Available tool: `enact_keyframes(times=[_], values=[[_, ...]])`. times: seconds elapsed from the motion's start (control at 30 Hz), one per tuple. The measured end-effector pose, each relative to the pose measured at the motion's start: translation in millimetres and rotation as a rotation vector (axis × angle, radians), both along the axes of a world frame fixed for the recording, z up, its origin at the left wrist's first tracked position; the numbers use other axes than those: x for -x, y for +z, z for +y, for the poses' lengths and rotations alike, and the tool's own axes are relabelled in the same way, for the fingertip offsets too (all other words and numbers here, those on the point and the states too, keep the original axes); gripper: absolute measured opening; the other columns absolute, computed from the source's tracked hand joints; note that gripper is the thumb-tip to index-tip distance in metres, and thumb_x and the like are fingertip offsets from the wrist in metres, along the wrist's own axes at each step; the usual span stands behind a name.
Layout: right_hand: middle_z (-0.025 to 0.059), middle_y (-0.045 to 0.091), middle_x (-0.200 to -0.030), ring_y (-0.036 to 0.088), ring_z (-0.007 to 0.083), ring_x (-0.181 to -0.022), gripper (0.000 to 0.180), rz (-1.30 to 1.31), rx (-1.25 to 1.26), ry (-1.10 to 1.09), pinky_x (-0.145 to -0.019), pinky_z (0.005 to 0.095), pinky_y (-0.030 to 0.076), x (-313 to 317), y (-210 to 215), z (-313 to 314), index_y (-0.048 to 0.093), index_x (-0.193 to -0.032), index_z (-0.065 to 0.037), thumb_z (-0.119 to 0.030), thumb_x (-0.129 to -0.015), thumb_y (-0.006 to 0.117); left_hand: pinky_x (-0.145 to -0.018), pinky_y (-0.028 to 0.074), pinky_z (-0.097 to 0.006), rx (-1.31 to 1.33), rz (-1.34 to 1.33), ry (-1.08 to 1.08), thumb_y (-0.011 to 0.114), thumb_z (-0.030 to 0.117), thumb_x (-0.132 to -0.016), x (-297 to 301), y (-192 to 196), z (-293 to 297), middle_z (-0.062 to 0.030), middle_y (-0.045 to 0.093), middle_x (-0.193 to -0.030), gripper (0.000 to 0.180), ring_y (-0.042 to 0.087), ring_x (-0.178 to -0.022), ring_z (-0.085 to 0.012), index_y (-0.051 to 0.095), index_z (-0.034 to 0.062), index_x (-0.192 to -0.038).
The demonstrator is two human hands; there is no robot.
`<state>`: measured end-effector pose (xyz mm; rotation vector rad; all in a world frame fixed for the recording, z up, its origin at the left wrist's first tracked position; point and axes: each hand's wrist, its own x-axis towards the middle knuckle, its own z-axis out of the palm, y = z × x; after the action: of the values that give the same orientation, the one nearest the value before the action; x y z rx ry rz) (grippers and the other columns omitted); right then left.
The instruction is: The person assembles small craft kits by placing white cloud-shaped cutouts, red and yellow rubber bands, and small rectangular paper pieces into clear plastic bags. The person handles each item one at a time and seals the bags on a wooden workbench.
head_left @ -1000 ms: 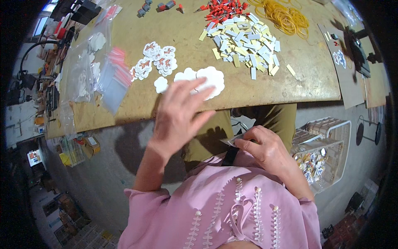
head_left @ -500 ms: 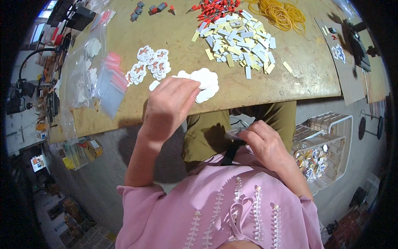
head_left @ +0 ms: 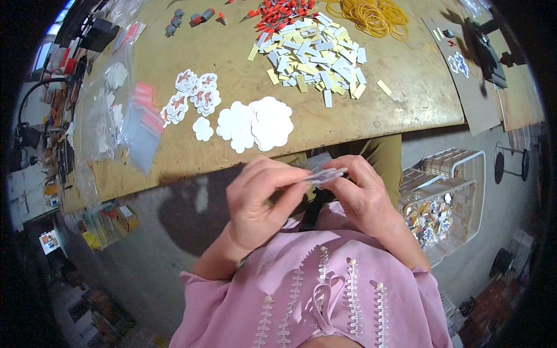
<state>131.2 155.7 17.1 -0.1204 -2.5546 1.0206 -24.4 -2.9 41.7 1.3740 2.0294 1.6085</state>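
Note:
My left hand (head_left: 261, 197) and my right hand (head_left: 365, 194) meet above my lap, just off the table's near edge. Between them is a small clear plastic bag (head_left: 320, 161), its edge pinched by my right fingers. The left thumb and fingers are closed at the bag's near side; whether they also hold a thin piece there is hidden. On the table beyond lie two overlapping stacks of white scalloped cutouts, the left stack (head_left: 234, 126) and the right stack (head_left: 271, 123). Beside them sits a small white flower-shaped cutout (head_left: 202, 129). Farther left are printed cutouts (head_left: 194, 93) in small piles.
Flat bags with pink tops (head_left: 145, 116) lie at the table's left. Behind are a heap of pale yellow and white strips (head_left: 316, 55), red-tipped pieces (head_left: 281, 14) and yellow rubber bands (head_left: 374, 16). White plastic baskets (head_left: 458, 191) stand on the floor at right.
My left hand has come back from the white cutouts to the bag at my right hand. My right hand has risen slightly, and the white stacks are now uncovered.

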Motion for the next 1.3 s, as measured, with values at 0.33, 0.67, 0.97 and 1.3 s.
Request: enact_keyframes(times=[0.33, 0.67, 0.97, 1.3], values=[[0.0175, 0.064, -0.117, 0.065, 0.0344, -0.105, 0.03, -0.015, 0.23, 0.112, -0.085, 0.0388, 0.057, -4, -8, -7, 0.071, -0.108, -0.002, 0.003, -0.078, 0.071, -0.068, 0.053, -0.036, 0.156, 0.047, -0.055, 0.078, -0.005, -0.081, 0, -4, -9, -0.0094, 0.07, -0.088, 0.019, 0.066, -0.077, -0.0263, 0.072, 0.003, -0.097], [0.0166, 0.064, -0.119, 0.064, 0.0336, -0.109, 0.032, -0.125, 0.138, 0.228, -0.085, 0.0397, 0.057, -7, -4, -19, 0.07, -0.109, -0.002, 0.001, -0.077, 0.071, -0.072, 0.053, -0.039, 0.472, 0.362, -0.285, 0.076, 0.002, -0.08, -2, 13, -22, -0.009, 0.064, -0.087, 0.013, 0.062, -0.081, -0.0291, 0.071, 0.0037, -0.092], [0.0159, 0.064, -0.118, 0.065, 0.0349, -0.109, 0.034, -0.084, 0.169, 0.166, -0.086, 0.0394, 0.057, -8, -14, -12, 0.07, -0.107, -0.002, 0.004, -0.073, 0.071, -0.065, 0.052, -0.039, 0.201, -0.013, -0.131, 0.078, -0.001, -0.079, -10, -12, -15, -0.0086, 0.065, -0.079, 0.016, 0.063, -0.071, -0.029, 0.068, 0.0055, -0.09], [0.0162, 0.064, -0.114, 0.065, 0.0346, -0.107, 0.033, -0.131, 0.156, 0.196, -0.086, 0.0394, 0.057, -5, -5, -16, 0.07, -0.109, -0.002, 0.004, -0.076, 0.07, -0.065, 0.049, -0.036, 0.29, 0.239, -0.21, 0.079, 0.001, -0.073, 2, -20, -15, -0.0052, 0.06, -0.073, 0.019, 0.06, -0.066, -0.0232, 0.072, 0.0059, -0.091]])
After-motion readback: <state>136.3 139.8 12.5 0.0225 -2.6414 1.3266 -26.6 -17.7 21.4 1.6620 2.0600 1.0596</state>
